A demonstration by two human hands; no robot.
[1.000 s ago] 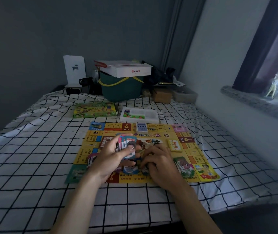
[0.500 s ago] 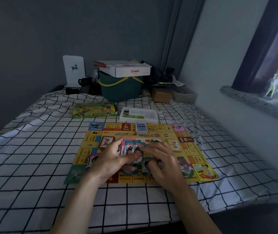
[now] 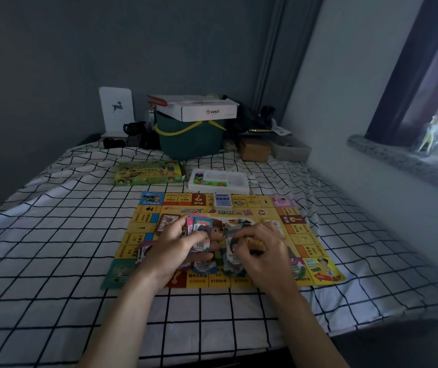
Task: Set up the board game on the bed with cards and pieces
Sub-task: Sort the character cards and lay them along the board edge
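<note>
On the far left of the bed (image 3: 53, 235), one green game box (image 3: 150, 173) lies flat on the checked sheet. Nearer, the left hand (image 3: 171, 248) hovers over the game board (image 3: 220, 243), its fingers (image 3: 186, 241) curled round a fanned stack of cards (image 3: 199, 231), thumb across the faces. I cannot count the cards in the fan; several overlap. They look thin, light and slick, so they would likely slide apart unless gripped by the edges. Far of the hands, one white tray of pieces (image 3: 220, 180) sits just beyond the board's far edge, and one small blue deck (image 3: 223, 201) rests on the board's far row. The board itself lies flat at mid-bed; it seems a thin sheet, easily creased. The right hand (image 3: 259, 251) pinches a single card (image 3: 235, 251) with bent fingers, just beside the fan. More cards lie on the board under both hands, and another yellowish one shows right of the right hand; their number is unclear.
</note>
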